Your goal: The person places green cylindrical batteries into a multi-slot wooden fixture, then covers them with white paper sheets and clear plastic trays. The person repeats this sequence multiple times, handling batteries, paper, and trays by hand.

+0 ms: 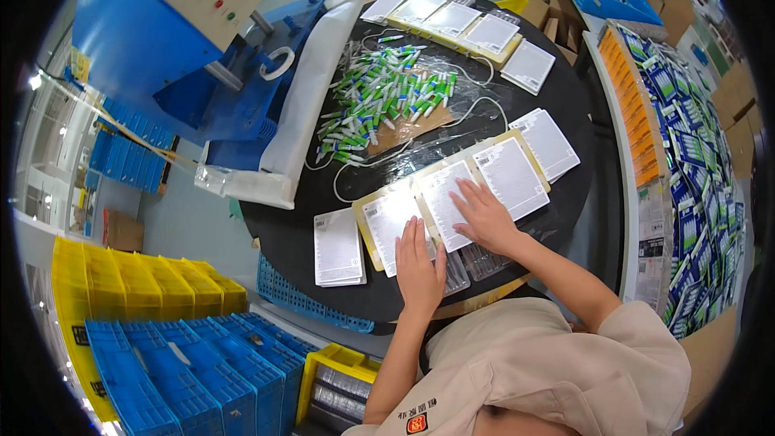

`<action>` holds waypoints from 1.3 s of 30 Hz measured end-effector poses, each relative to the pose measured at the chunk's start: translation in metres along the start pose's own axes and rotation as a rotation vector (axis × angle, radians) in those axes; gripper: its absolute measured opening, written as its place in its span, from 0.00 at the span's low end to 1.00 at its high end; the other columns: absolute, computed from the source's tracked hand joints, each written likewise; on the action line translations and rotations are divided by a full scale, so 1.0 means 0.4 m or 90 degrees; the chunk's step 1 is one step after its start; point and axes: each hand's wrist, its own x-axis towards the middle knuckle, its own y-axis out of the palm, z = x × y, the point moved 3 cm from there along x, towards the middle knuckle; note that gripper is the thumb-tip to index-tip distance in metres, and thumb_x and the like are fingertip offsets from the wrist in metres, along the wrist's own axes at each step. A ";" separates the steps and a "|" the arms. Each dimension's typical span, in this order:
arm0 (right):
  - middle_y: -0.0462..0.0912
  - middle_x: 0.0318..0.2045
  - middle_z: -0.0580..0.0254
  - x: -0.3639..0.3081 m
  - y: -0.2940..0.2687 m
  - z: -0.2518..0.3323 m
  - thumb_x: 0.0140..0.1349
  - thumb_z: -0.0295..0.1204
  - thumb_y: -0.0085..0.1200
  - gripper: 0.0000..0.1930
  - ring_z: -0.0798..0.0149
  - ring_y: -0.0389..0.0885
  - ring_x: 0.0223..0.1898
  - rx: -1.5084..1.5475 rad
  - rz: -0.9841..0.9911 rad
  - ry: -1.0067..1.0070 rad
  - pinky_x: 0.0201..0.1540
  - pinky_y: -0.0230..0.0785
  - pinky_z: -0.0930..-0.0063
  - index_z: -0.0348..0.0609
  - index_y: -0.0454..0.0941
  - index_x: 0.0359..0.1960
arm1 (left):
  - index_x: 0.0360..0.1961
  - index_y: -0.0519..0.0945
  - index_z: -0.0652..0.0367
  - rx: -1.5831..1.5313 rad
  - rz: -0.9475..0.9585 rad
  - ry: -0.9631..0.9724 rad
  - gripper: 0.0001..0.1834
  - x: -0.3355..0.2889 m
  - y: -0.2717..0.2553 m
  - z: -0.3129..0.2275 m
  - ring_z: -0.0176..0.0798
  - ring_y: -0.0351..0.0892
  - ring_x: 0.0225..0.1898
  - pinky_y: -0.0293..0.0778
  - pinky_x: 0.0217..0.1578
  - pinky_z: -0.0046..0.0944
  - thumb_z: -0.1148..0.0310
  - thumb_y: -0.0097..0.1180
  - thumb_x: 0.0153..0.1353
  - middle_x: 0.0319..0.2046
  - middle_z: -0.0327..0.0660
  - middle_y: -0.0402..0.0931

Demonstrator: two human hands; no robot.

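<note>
- Two hands lay flat and spread, as I saw it.
- Left hand (419,265) pressed a white card (393,222) on the yellow tray (365,218), near the desk (291,234) edge.
- Right hand (484,216) pressed the next card (446,200).
- Green-capped tubes (386,97) lay heaped beyond.

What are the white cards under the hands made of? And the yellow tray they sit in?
The white cards look like matte printed cardboard: flat, thin, no shine. The yellow tray seems a stiff board or plastic; its thin flat rim leaves that open. Both hands, left and right, press flat on them.
</note>
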 end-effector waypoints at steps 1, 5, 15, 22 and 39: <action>0.61 0.73 0.41 0.006 0.009 -0.004 0.66 0.45 0.59 0.36 0.45 0.58 0.75 -0.045 -0.072 -0.044 0.75 0.53 0.51 0.39 0.66 0.71 | 0.67 0.70 0.65 0.078 0.049 0.021 0.30 -0.013 0.040 0.022 0.56 0.64 0.71 0.59 0.69 0.60 0.63 0.60 0.67 0.68 0.55 0.66; 0.55 0.75 0.37 0.022 0.078 -0.016 0.71 0.48 0.51 0.35 0.42 0.52 0.77 -0.063 -0.011 0.013 0.77 0.46 0.50 0.39 0.63 0.72 | 0.72 0.63 0.63 0.228 0.237 0.075 0.37 -0.057 0.145 0.074 0.51 0.52 0.77 0.43 0.74 0.65 0.53 0.56 0.69 0.75 0.52 0.57; 0.58 0.76 0.49 -0.031 -0.080 -0.159 0.70 0.44 0.54 0.34 0.49 0.52 0.78 -0.085 -0.073 0.095 0.77 0.41 0.43 0.45 0.62 0.74 | 0.67 0.70 0.61 0.186 0.175 0.085 0.30 -0.061 0.081 0.074 0.51 0.59 0.74 0.42 0.73 0.68 0.56 0.57 0.70 0.69 0.50 0.65; 0.52 0.78 0.51 -0.061 -0.008 -0.202 0.75 0.51 0.43 0.33 0.50 0.48 0.79 -0.128 0.044 0.122 0.77 0.38 0.40 0.49 0.60 0.75 | 0.60 0.76 0.60 0.048 0.060 -0.011 0.20 -0.170 -0.032 0.073 0.51 0.71 0.65 0.51 0.71 0.63 0.65 0.57 0.70 0.61 0.46 0.75; 0.82 0.52 0.44 -0.483 0.236 -0.872 0.75 0.43 0.52 0.25 0.49 0.82 0.52 0.912 -0.652 0.864 0.55 0.76 0.48 0.29 0.76 0.57 | 0.33 0.72 0.55 -0.751 -0.381 -1.031 0.12 -0.714 0.015 0.403 0.42 0.78 0.43 0.75 0.53 0.46 0.60 0.47 0.72 0.36 0.41 0.79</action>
